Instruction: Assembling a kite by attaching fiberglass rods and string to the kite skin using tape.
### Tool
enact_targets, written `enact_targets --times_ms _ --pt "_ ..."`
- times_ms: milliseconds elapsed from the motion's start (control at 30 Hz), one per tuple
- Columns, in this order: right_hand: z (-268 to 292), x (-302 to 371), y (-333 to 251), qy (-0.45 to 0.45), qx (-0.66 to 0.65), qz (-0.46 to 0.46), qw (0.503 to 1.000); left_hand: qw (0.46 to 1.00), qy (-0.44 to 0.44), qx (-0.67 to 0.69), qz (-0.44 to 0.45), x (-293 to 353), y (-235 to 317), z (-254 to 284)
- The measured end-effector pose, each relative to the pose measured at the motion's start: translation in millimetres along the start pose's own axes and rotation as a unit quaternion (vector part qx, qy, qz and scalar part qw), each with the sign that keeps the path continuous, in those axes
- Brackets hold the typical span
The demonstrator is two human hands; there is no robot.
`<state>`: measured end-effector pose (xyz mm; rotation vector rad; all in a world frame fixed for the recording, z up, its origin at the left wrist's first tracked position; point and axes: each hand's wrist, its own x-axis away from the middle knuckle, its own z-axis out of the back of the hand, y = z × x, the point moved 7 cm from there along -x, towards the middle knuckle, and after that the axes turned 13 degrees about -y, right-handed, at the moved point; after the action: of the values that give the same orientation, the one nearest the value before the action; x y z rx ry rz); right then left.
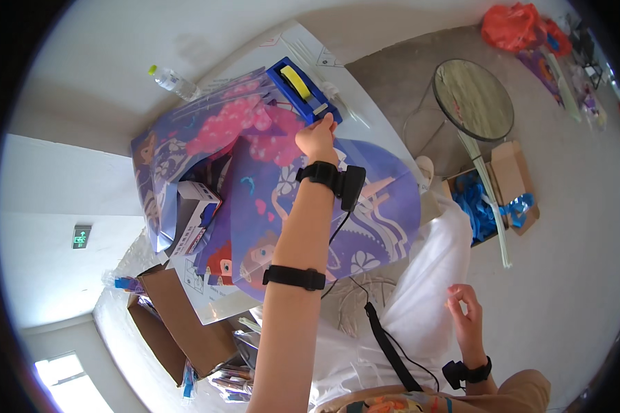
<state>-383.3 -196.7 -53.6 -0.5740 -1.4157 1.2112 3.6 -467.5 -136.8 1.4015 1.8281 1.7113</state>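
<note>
My left hand (317,140) reaches forward over the table, its fingers closed at the cutter end of a blue tape dispenser (306,96). A roll of yellow tape (295,82) sits in the dispenser. Whatever the fingertips pinch is too small to make out. Under my left forearm lies a large purple printed film sheet (386,199) with cartoon figures and pink shapes. My right hand (467,316) is raised beside my right thigh, apart from the table, fingers curled together; anything inside them is hidden.
A clear bottle with a yellow-green cap (176,84) stands beyond the sheet. At the left are a white printed box (196,217) and an open cardboard box (186,316). A round stool (473,100) and a carton of blue material (474,206) stand to the right.
</note>
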Motion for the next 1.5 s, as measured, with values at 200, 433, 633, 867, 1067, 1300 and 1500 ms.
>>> enact_targets --times_ms 200,433,633,867,1067,1300,1500 --pt "16 1 -20 0.000 0.081 0.050 0.995 0.993 -0.111 -0.027 -0.036 37 30 33" --pt "35 -64 -78 -0.150 0.136 0.088 0.975 0.946 -0.153 0.216 -0.187 191 133 209" --pt "-64 -172 -116 -0.416 0.194 0.071 0.886 0.946 0.026 0.211 -0.244 263 96 341" --pt "-119 -253 -94 -0.420 0.264 -0.003 0.868 0.939 0.031 0.256 -0.228 267 33 391" --pt "-119 -256 -80 -0.419 0.234 0.006 0.877 0.957 0.174 0.125 -0.196 258 1 402" --pt "-120 -257 -73 -0.343 0.206 0.024 0.916 0.968 0.208 0.021 -0.143 258 -10 416" --pt "-113 -267 -54 -0.257 0.220 0.094 0.936 0.954 0.249 -0.104 -0.126 256 -14 420"
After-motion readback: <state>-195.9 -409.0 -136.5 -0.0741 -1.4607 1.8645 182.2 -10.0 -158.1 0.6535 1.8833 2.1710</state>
